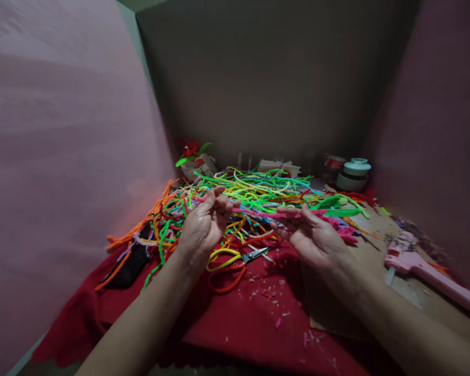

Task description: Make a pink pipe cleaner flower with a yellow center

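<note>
My left hand (206,224) and my right hand (311,235) are raised palm-up over a red cloth (254,318). Between them runs a pink pipe cleaner (258,213), pinched at its left end by my left fingers and at its right end by my right fingers. Behind the hands lies a big tangled heap of coloured pipe cleaners (254,190), mostly green, orange and yellow. Scissors with yellow and orange handles (235,263) lie on the cloth just below my hands.
A pink glue gun (426,271) lies at the right on a brown board. A white round container (354,175) stands at the back right. A red paper flower (191,151) sits at the back left. Cardboard walls enclose three sides. Small scraps dot the cloth.
</note>
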Demonstrator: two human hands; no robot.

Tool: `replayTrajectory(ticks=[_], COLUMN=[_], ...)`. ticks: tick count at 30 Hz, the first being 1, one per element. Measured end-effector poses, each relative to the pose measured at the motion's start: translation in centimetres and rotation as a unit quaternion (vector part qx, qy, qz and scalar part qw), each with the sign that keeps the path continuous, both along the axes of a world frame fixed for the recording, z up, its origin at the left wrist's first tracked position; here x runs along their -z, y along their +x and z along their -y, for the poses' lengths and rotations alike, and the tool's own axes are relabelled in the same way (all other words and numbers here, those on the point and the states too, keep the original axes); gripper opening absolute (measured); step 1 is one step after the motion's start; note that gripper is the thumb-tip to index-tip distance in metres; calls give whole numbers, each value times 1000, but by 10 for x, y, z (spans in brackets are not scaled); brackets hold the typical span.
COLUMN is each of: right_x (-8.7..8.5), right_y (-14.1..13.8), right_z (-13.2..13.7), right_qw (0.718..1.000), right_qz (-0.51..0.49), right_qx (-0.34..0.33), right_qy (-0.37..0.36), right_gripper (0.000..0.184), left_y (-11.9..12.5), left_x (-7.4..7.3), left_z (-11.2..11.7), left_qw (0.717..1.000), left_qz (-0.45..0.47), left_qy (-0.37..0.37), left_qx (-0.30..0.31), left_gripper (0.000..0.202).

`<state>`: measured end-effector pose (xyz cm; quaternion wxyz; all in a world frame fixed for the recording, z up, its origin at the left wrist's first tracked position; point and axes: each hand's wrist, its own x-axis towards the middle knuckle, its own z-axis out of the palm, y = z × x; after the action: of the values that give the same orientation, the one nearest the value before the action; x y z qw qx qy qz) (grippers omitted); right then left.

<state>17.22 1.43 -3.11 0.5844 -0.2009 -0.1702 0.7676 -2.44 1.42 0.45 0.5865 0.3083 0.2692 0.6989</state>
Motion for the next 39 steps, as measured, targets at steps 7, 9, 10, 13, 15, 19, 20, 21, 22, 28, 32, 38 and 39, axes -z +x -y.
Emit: replayTrajectory(ticks=[7, 9, 10, 13, 15, 19, 20, 21, 22, 28, 32, 38, 39], right_x=[1, 1, 1, 1, -1, -10, -13, -15, -17, -12, -9, -5, -4], right_y=[8, 8, 8, 8, 9, 15, 17, 20, 23, 37, 40, 40, 39], right_z=[-5, -4, -2, 4, 8, 8, 7, 5, 4, 5, 12, 6, 4], right_qw=[999, 999, 998, 994, 992, 993, 994, 995, 995, 996, 995, 997, 997], right_qz=[-10, 24, 44, 88, 103, 105, 95, 81, 67, 40, 67, 35, 15], right_qx=[36, 35, 33, 25, 17, 24, 39, 58, 73, 73, 60, 61, 68], right_qy=[-7, -5, 7, 57, 74, 45, 25, 3, -12, 21, 52, 30, 22], right_gripper=[31, 25, 21, 18, 22, 23, 24, 26, 27, 20, 15, 12, 12], left_y=[1, 2, 4, 6, 6, 2, 1, 0, 0, 6, 11, 11, 11], left_x=[18, 18, 17, 15, 17, 25, 27, 28, 29, 30, 29, 23, 21], left_z=[14, 18, 21, 28, 31, 30, 29, 29, 29, 32, 37, 44, 43], left_qw=[994, 994, 994, 992, 991, 992, 993, 994, 995, 996, 992, 987, 988], left_qz=[-50, -46, -49, -75, -84, -54, -45, -39, -34, -36, -78, -95, -91], left_qy=[-61, -61, -57, -53, -55, -61, -64, -66, -68, -51, -63, -74, -73], left_qx=[80, 83, 83, 85, 90, 96, 89, 78, 66, 66, 77, 102, 100], left_gripper=[21, 21, 20, 20, 23, 23, 21, 20, 19, 18, 22, 21, 19])
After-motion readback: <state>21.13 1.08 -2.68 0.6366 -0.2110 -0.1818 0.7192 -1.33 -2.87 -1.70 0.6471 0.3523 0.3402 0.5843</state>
